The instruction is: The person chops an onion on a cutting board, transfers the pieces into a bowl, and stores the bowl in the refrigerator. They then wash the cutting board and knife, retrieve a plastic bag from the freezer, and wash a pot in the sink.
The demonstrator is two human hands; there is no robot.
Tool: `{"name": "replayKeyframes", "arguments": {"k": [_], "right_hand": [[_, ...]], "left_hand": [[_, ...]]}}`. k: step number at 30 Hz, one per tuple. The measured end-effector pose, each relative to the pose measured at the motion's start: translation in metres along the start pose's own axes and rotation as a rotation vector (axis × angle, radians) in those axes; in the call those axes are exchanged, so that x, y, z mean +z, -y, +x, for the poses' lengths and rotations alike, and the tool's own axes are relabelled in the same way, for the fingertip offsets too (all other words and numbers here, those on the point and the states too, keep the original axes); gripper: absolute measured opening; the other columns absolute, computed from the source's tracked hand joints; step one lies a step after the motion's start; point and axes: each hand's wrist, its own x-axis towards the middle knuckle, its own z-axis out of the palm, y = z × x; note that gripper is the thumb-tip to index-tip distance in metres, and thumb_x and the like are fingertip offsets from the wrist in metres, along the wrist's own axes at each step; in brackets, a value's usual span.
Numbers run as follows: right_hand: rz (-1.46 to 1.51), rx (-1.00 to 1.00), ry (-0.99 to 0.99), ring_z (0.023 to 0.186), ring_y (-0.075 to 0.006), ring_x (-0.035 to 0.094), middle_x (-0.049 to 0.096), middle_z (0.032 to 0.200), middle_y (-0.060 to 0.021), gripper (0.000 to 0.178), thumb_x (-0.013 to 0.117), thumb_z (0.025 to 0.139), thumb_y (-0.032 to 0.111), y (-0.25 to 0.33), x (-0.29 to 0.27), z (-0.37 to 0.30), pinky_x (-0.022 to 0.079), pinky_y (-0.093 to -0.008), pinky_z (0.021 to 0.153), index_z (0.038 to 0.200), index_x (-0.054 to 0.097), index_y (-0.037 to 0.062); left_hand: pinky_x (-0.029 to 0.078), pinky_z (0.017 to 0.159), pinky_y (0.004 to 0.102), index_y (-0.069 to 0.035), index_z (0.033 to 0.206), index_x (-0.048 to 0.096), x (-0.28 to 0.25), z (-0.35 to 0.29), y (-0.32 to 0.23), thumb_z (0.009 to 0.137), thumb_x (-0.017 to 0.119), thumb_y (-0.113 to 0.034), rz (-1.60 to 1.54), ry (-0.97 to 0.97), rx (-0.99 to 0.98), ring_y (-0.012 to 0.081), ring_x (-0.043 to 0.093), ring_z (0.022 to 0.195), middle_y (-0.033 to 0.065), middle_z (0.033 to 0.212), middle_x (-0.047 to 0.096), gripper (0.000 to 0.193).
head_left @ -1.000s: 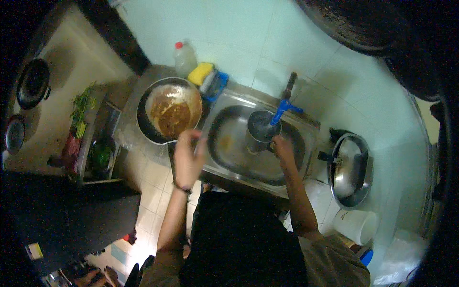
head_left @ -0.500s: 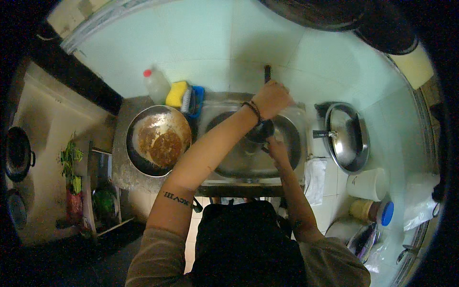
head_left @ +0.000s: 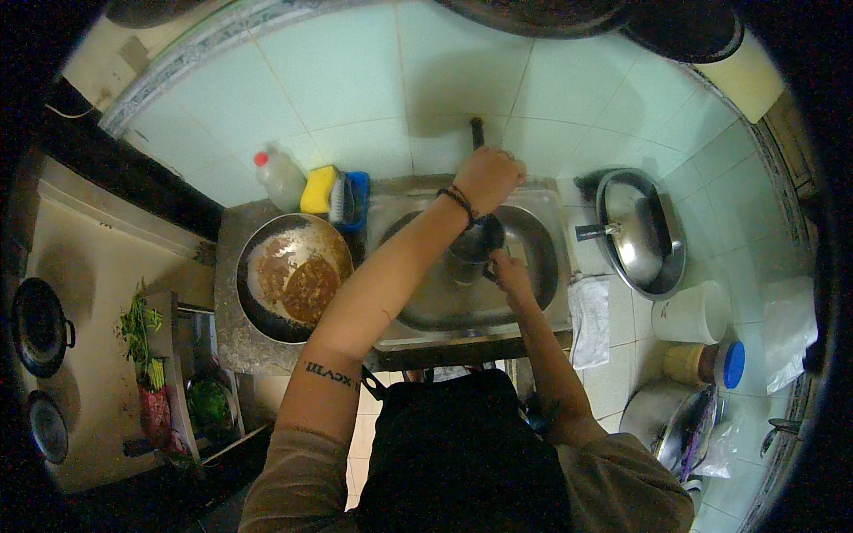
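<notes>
My left arm stretches over the metal sink (head_left: pixel 418 330), and my left hand (head_left: pixel 491 175) is closed at the faucet by the wall. The faucet's black upper part (head_left: pixel 477 133) sticks up behind the hand; the rest is hidden under my hand. Inside the basin, below my left wrist, is a small dark pot (head_left: pixel 478 238). My right hand (head_left: pixel 510 270) grips its short handle at the pot's right side. My left wrist partly covers the pot, so its inside is hard to make out.
Left of the sink stands a food-stained wok (head_left: pixel 258 293). Behind it are a red-capped bottle (head_left: pixel 282 182), a yellow sponge (head_left: pixel 319 188), a brush and a blue holder (head_left: pixel 357 197). On the right lie a metal basin with a lid (head_left: pixel 635 249), a cloth (head_left: pixel 589 320) and a white tub (head_left: pixel 690 311).
The whole view has shifted a little with my head. Both hands keep about the same places, the left at the faucet and the right on the pot handle.
</notes>
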Motion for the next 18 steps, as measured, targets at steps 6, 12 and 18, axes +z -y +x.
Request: {"name": "replayKeyframes", "arguments": {"k": [6, 12, 18], "right_hand": [[-0.039, 0.004, 0.026, 0.054, -0.0124, 0.047, 0.053, 0.063, -0.0018, 0.037, 0.058, 0.082, 0.041, -0.004, -0.008, 0.007, 0.033, -0.0285, 0.05, 0.073, 0.062, 0.0047], [-0.077, 0.02, 0.006, 0.07, -0.0187, 0.06, 0.065, 0.078, -0.0099, 0.052, 0.059, 0.082, 0.046, -0.022, -0.018, 0.025, 0.047, -0.0319, 0.066, 0.089, 0.066, -0.0054], [-0.073, 0.045, -0.003, 0.077, -0.0216, 0.061, 0.066, 0.086, -0.0124, 0.059, 0.061, 0.08, 0.049, -0.035, -0.022, 0.041, 0.048, -0.0342, 0.072, 0.097, 0.066, -0.0068]], "left_hand": [[0.046, 0.08, 0.0408, -0.012, 0.082, 0.067, 0.003, 0.001, -0.001, 0.084, 0.058, -0.024, -0.046, -0.065, 0.029, 0.0283, 0.062, 0.085, 0.0093, 0.08, 0.066, 0.016], [0.046, 0.079, 0.0406, -0.012, 0.079, 0.068, 0.004, 0.002, -0.004, 0.083, 0.058, -0.021, -0.055, -0.063, -0.002, 0.0285, 0.062, 0.086, 0.0098, 0.078, 0.066, 0.014], [0.047, 0.083, 0.0406, -0.01, 0.085, 0.068, 0.002, 0.001, -0.008, 0.086, 0.058, -0.022, -0.022, -0.022, -0.019, 0.0284, 0.061, 0.087, 0.0082, 0.083, 0.066, 0.015]]}}
